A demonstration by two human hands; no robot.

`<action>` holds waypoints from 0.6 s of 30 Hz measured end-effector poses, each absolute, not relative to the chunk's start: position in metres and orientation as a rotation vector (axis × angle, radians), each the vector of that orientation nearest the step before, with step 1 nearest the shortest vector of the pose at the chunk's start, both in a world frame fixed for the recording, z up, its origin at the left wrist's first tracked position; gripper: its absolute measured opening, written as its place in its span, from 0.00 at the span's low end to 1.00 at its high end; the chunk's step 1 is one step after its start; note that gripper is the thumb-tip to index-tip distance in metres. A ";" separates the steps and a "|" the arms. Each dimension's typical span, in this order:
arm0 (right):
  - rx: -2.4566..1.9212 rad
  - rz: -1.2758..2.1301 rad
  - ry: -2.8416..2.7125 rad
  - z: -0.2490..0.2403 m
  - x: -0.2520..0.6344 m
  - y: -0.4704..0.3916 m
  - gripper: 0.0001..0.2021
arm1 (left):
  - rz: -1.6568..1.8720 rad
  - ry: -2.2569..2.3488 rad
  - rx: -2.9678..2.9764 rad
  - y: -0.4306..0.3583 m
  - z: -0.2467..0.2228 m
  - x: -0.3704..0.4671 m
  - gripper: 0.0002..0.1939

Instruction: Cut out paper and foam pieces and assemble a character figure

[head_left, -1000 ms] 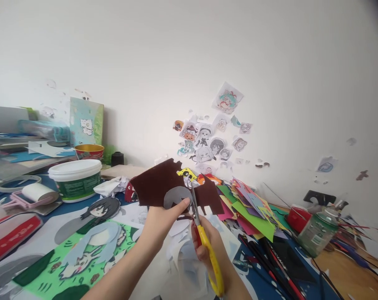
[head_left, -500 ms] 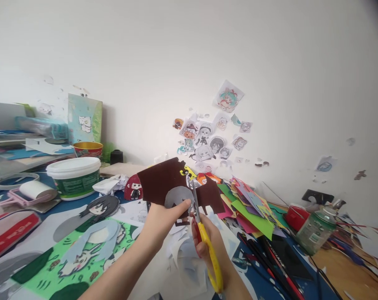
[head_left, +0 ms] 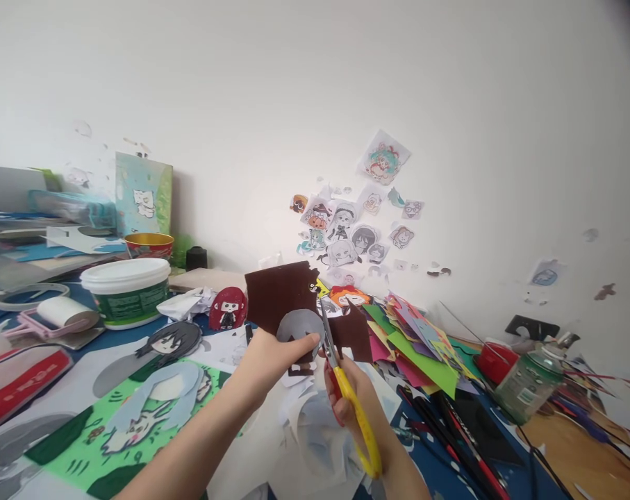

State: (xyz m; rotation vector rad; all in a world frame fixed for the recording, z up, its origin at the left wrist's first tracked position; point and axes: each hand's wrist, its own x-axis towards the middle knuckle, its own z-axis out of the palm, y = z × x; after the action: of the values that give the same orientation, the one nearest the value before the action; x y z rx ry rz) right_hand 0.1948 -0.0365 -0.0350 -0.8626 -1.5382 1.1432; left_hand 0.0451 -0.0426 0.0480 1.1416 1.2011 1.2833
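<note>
My left hand (head_left: 273, 354) pinches a dark brown sheet of paper (head_left: 278, 295) together with a rounded grey paper cutout (head_left: 299, 322) lying against it, the thumb pressing on the grey piece. In my right hand (head_left: 365, 397) is a pair of scissors (head_left: 360, 415) with yellow and red handles. Their blades point up and away, along the right side of the grey cutout, beside a gap in the brown sheet. How far apart the blades are is hard to make out. The sheet's lower edge is partly hidden by my hands.
Left of my hands stands a white-lidded tub (head_left: 126, 295), with paper figures on a green sheet (head_left: 132, 423) nearer me. Fanned coloured papers (head_left: 416, 347), black pens (head_left: 453, 441) and a clear bottle (head_left: 531, 385) lie or stand to the right. Drawings (head_left: 364, 239) cover part of the wall.
The brown sheet has shifted slightly to the right and turned a little in my left hand. The scissors have tilted and their handles moved a little right. The view has shifted slightly.
</note>
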 end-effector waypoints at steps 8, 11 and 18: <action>-0.898 1.195 -1.573 -0.027 0.203 -0.041 0.35 | 1.167 1.159 1.206 -0.039 0.047 0.036 0.16; -0.926 1.211 -1.589 -0.030 0.204 -0.039 0.36 | 1.157 1.130 1.210 -0.040 0.049 0.033 0.18; -0.869 1.220 -1.602 -0.027 0.200 -0.039 0.33 | 1.121 1.109 1.238 -0.039 0.050 0.032 0.22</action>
State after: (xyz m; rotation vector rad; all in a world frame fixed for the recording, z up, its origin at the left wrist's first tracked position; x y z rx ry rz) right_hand 0.2000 -0.0394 -0.0270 -0.8695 -1.6015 1.2202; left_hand 0.0318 -0.0395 0.0503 1.2381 1.1086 1.1208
